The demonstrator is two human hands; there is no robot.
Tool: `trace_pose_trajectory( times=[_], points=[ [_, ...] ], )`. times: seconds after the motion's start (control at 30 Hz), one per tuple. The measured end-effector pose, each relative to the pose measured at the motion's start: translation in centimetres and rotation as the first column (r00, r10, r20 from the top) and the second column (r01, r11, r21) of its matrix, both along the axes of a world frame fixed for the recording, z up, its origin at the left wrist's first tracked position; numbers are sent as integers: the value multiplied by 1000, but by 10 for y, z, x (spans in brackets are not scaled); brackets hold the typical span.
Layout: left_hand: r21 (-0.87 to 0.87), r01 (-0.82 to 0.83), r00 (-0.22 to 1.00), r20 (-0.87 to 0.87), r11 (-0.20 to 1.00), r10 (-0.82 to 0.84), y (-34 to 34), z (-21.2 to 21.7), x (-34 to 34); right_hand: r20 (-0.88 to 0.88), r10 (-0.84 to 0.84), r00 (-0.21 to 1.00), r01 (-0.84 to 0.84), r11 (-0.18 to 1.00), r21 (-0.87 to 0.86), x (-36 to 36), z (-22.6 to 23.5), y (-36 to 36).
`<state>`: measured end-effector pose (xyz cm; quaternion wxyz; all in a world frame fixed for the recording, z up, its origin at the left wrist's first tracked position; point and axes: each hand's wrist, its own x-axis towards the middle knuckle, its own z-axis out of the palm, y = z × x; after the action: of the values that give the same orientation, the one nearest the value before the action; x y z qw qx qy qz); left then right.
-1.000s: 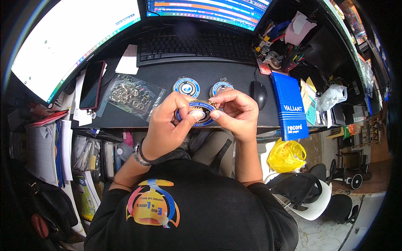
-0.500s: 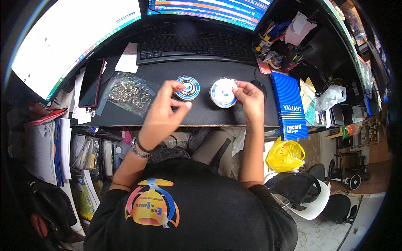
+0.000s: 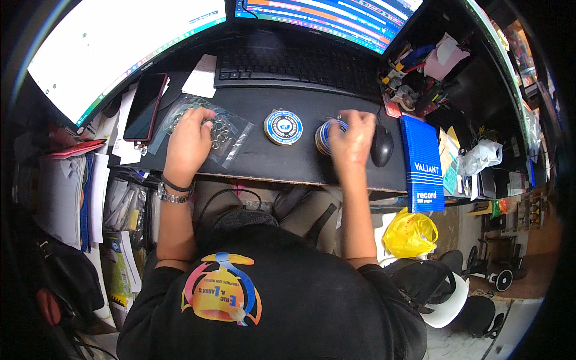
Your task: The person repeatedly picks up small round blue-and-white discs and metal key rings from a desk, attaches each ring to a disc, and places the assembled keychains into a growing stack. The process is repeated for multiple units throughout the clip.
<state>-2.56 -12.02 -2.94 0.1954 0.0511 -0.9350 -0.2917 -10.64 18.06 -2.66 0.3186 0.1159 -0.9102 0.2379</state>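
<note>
My left hand [image 3: 187, 144] reaches over a clear plastic bag [image 3: 237, 147] of silvery key rings [image 3: 221, 133], its fingers curled together among them. Whatever the fingertips pinch is hidden. My right hand [image 3: 353, 144], slightly blurred, is closed at a stack of round blue-rimmed discs [image 3: 323, 139] with gold-coloured edges. The hand covers much of this stack, and what its fingers grip cannot be made out. Between the hands, a round badge-like disc [image 3: 284, 127], with a blue rim and a black-and-white centre, lies face up on the black desk, a small metal loop at its top.
Right of my right hand sit a black mouse [image 3: 382, 146] and a blue record book [image 3: 423, 165]. A black keyboard [image 3: 294, 72] lies below two monitors. A phone [image 3: 145, 108] rests on papers at the left. Pens and tools [image 3: 414, 72] crowd the back right.
My left hand has moved left from the badge-like disc to the bag of key rings. The right hand has shifted over its stack, whose white top face no longer shows.
</note>
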Motion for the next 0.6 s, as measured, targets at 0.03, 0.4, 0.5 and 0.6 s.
trace_pose_trajectory(
  times=[0.03, 0.4, 0.5, 0.6],
  points=[
    [11, 13, 1000, 9, 1000, -13, -2, -2, -1, -30, 133, 991, -134, 990, -31, 8, -2, -15],
    [79, 52, 998, -24, 995, -50, 11, 1, -15, 380, 511, 771, -528, 847, -68, 43, -33, -139],
    [74, 63, 998, -1, 995, -63, 15, -2, -23, 336, 559, 758, -556, 823, -115, 36, -35, -141],
    [57, 80, 997, -4, 995, -80, 25, -5, -31, 407, 541, 736, -532, 834, -146, 28, -37, -146]
  ],
)
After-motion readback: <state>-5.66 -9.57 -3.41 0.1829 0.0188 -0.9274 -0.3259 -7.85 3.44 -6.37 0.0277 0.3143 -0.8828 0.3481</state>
